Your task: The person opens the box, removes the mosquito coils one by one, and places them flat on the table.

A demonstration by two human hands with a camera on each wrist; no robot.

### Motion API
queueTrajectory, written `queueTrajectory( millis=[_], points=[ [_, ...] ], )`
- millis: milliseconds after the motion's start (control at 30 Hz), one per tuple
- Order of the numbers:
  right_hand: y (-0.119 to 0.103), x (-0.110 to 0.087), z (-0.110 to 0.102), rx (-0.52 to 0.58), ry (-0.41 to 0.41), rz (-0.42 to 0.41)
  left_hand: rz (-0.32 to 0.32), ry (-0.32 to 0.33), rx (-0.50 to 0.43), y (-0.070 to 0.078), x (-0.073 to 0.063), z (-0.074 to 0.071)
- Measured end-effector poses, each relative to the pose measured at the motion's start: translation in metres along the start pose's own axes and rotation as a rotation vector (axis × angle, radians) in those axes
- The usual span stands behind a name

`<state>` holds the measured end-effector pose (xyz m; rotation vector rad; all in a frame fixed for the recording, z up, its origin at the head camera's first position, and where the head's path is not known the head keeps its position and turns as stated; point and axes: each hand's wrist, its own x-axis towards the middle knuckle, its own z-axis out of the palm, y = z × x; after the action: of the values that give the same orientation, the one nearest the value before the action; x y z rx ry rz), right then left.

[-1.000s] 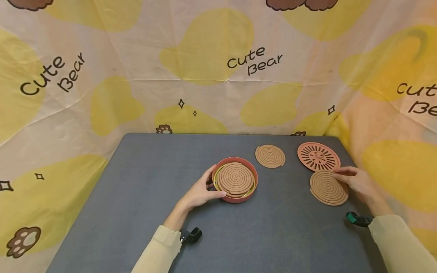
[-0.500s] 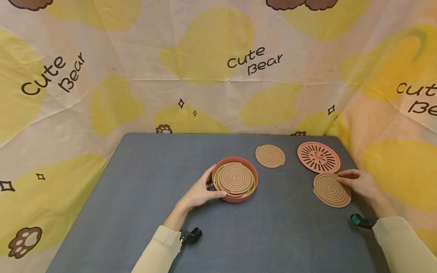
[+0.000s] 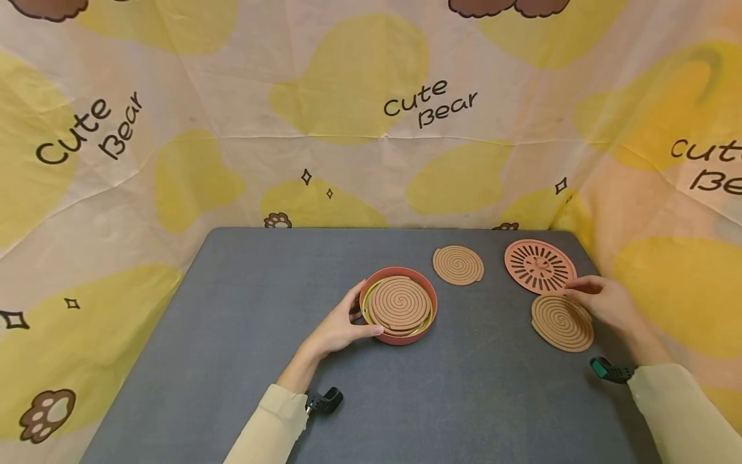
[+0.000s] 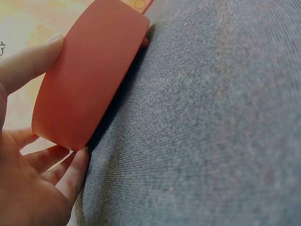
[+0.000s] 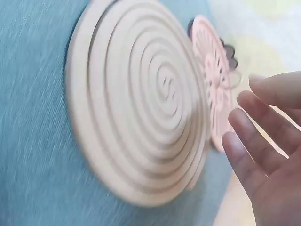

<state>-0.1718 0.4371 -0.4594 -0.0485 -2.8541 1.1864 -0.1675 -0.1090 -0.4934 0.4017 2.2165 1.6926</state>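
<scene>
My left hand (image 3: 341, 328) grips the left side of a round red box (image 3: 400, 340), thumb in front and fingers behind. Tan mosquito coils (image 3: 400, 303) lie stacked inside it, over a yellowish layer. To the right, another mosquito coil (image 3: 562, 325) lies flat on the table; the head view does not show whether it is one or several layers. My right hand (image 3: 614, 306) hovers at that coil's upper right edge. In the right wrist view its loosely bent fingers (image 5: 242, 120) stand apart from the coil, with nothing between them.
A pink slotted lid (image 3: 541, 265) lies just behind the right-hand coil, close to the table's right edge. A single mosquito coil (image 3: 458, 265) lies behind the box. Patterned cloth (image 3: 348, 96) hangs along the back and sides of the grey table (image 3: 261, 290).
The right-hand coil has shifted slightly right and nearer me. My right hand moved right with it, then let go and drew up and left. My left hand stays on the box.
</scene>
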Motion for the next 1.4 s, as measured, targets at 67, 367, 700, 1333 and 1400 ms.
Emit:
queueTrajectory(
  millis=[67, 367, 700, 1333, 1400],
  points=[
    [-0.007, 0.002, 0.002, 0.016, -0.002, -0.013, 0.003, 0.0, 0.005, 0.0, 0.0, 0.0],
    [-0.033, 0.007, 0.017, 0.074, -0.027, -0.059, 0.0, 0.003, 0.023, 0.001, 0.0, 0.001],
    [-0.05, 0.012, 0.048, 0.027, -0.092, -0.173, -0.022, 0.006, 0.015, -0.001, 0.0, 0.003],
    [-0.13, 0.031, 0.112, 0.108, -0.196, -0.228, -0.025, 0.007, -0.006, 0.005, -0.002, 0.001],
    [-0.136, 0.032, 0.117, 0.1, -0.2, -0.252, -0.027, 0.01, -0.005, 0.006, -0.002, 0.001]
  ],
)
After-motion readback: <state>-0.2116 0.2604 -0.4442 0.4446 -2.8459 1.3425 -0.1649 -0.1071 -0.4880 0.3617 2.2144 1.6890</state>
